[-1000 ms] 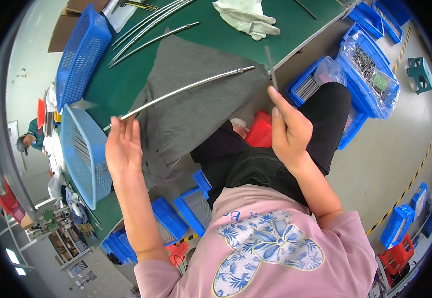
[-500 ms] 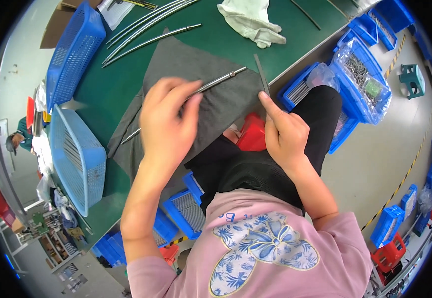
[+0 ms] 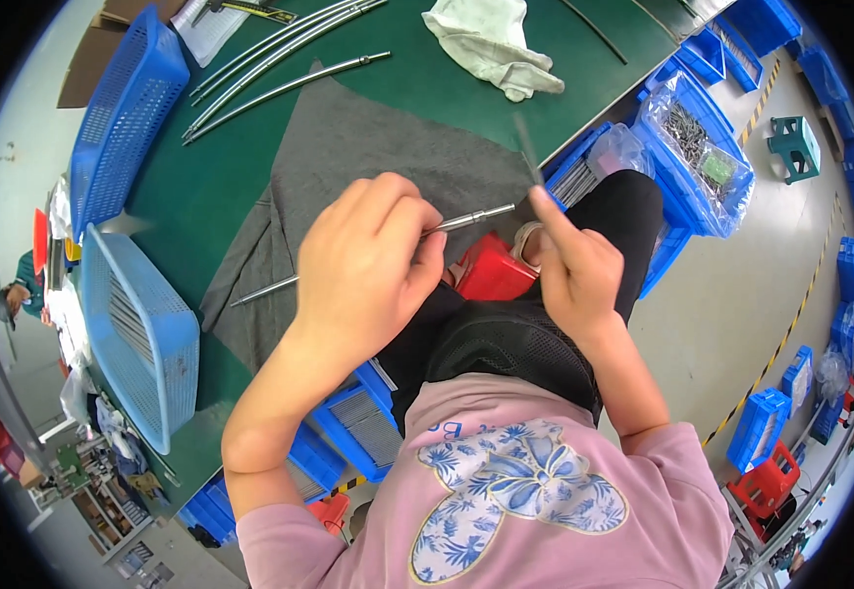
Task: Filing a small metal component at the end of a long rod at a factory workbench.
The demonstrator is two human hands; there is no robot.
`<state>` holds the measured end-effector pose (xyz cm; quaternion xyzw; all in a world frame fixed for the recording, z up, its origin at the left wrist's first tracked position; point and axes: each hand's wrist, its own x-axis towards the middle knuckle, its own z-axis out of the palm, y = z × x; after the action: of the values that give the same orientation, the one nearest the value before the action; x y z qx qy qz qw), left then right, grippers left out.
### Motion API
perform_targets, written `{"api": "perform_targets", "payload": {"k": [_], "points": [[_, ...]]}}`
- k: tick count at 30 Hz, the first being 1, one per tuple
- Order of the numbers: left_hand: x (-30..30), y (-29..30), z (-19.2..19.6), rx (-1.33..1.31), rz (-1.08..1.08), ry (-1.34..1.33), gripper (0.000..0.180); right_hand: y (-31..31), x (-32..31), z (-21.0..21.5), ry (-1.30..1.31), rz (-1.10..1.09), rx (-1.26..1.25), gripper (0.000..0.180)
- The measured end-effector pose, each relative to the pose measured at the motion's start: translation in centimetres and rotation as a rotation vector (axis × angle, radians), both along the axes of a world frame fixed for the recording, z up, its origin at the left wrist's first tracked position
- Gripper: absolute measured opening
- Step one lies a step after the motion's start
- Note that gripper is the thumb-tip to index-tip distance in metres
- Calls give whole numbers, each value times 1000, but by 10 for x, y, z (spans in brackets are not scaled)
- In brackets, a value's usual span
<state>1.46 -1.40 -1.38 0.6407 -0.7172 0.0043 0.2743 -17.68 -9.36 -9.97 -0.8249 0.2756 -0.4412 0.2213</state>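
My left hand [image 3: 363, 260] is closed around a slim silver metal rod [image 3: 474, 218]. The rod slants over a dark grey cloth [image 3: 358, 133] spread on the green table, and its stepped right end sticks out past my fingers. A thin grey strip [image 3: 529, 155], blurred by motion, points up from my right hand [image 3: 582, 275], where thumb and fingers pinch its lower end. Strip and rod end are close together but look apart. Beyond the cloth lie several similar silver rods [image 3: 294, 96] and a crumpled white glove or cloth [image 3: 496, 49].
Two blue plastic baskets line the left side: one tall [image 3: 123, 128], one lighter [image 3: 191, 358] with rods inside. Right of my leg stand blue bins, one with bagged small metal parts [image 3: 687, 137]. Something red [image 3: 496, 273] shows below the table edge. A person [image 3: 25, 285] is far left.
My left hand has moved right and toward me, carrying the rod's right end along. My right hand has shifted slightly right and down with the strip.
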Motion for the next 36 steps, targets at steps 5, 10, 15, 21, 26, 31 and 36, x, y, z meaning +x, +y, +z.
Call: {"api": "perform_targets", "payload": {"k": [5,10,15,21,26,31,36], "points": [[3,-8,-11,34,1,-11,16,14,-16,11,31,-15,-11,50],[0,-13,-20,-2,-22,146,14,34,-8,13,26,93,50,51],[2,-14,-27,-33,-32,278,16,38,-5,12,32,97,79,51],[3,-14,-29,-78,-51,253,16,40,-1,11,50,124,78,52],[3,-13,-27,-71,-70,270,18,44,0,7,90,108,59,56],[3,-16,-29,-78,-85,314,18,43,0,9,188,47,-24,58],[2,-16,-30,-45,-57,413,16,28,18,23,160,14,-85,59]]}}
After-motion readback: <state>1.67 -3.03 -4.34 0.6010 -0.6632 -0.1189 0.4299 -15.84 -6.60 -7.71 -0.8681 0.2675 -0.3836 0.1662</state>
